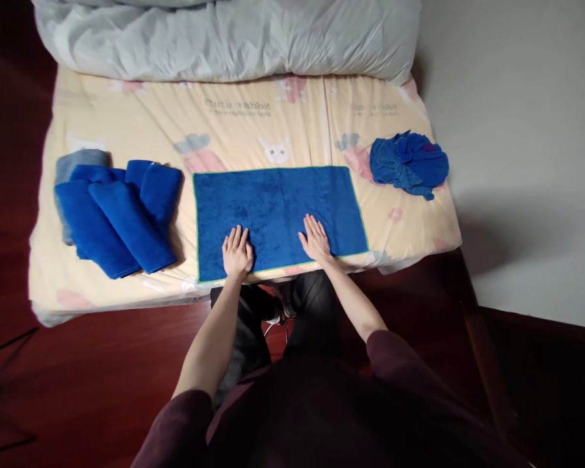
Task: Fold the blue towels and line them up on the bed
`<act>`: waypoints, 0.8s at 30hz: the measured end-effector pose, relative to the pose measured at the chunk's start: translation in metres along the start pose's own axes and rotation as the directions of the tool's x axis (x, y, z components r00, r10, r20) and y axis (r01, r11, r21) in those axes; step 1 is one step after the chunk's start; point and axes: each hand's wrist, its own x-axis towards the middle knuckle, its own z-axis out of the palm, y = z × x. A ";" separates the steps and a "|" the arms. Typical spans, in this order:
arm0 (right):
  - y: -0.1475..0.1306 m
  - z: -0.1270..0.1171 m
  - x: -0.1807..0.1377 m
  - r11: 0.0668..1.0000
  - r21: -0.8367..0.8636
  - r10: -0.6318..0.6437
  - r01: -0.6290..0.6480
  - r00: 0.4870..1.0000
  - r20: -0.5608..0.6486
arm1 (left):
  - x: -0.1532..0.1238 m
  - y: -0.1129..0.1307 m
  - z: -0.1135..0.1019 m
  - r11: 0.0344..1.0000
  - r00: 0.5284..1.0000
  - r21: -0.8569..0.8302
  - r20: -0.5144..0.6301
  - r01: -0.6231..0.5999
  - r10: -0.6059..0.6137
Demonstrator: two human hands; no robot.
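Observation:
A blue towel with a thin green edge is spread flat near the front edge of the bed. On its lower left part rests my left hand, palm down with the fingers extended. My right hand lies flat on the towel's lower right part, fingers stretched forward. Neither hand grips anything. To the left is a pile of folded blue towels, with a greyish-blue one partly hidden under them. At the right, a crumpled heap of blue cloth sits on the bed.
The bed has a cream sheet printed with rabbits and carrots. A bunched pale quilt runs along the far side. A white wall stands at the right. Below the bed edge is a dark red floor; thin dark legs show at far left.

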 end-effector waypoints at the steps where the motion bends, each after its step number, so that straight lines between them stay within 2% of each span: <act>1: 0.013 -0.009 -0.004 1.000 -0.009 0.021 -0.022 1.000 -0.015 | 0.000 -0.001 0.000 1.000 1.000 -0.001 0.002 -0.002 0.002; 6: 0.084 -0.058 -0.029 0.984 -0.139 0.102 -0.115 0.990 -0.096 | 0.000 -0.001 0.000 1.000 1.000 -0.015 0.011 -0.008 0.008; 9: 0.115 -0.078 -0.041 0.959 -0.217 0.155 -0.180 0.980 -0.128 | 0.000 0.002 0.000 1.000 1.000 -0.008 0.009 0.005 -0.005; 12: 0.127 -0.083 -0.046 0.937 -0.272 0.184 -0.218 0.972 -0.145 | 0.000 0.005 -0.003 1.000 1.000 0.014 0.022 0.019 -0.019; 16: 0.128 -0.076 -0.045 0.911 -0.347 0.169 -0.222 0.970 -0.176 | 0.002 0.003 -0.006 0.999 0.998 0.043 0.055 0.029 -0.031; 18: 0.129 -0.072 -0.044 0.904 -0.371 0.146 -0.214 0.969 -0.201 | 0.004 0.010 -0.003 0.997 0.997 0.039 0.041 0.059 -0.061; 20: 0.132 -0.069 -0.044 0.902 -0.383 0.118 -0.201 0.966 -0.230 | 0.007 0.033 0.009 0.996 0.996 0.010 0.007 0.084 -0.084; 21: 0.134 -0.067 -0.044 0.903 -0.385 0.101 -0.192 0.964 -0.244 | 0.009 0.052 0.020 0.998 0.998 -0.022 0.012 0.058 -0.058; 24: 0.140 -0.064 -0.043 0.909 -0.384 0.055 -0.163 0.959 -0.279 | 0.018 0.132 0.069 0.980 0.988 -0.146 0.066 -0.132 0.143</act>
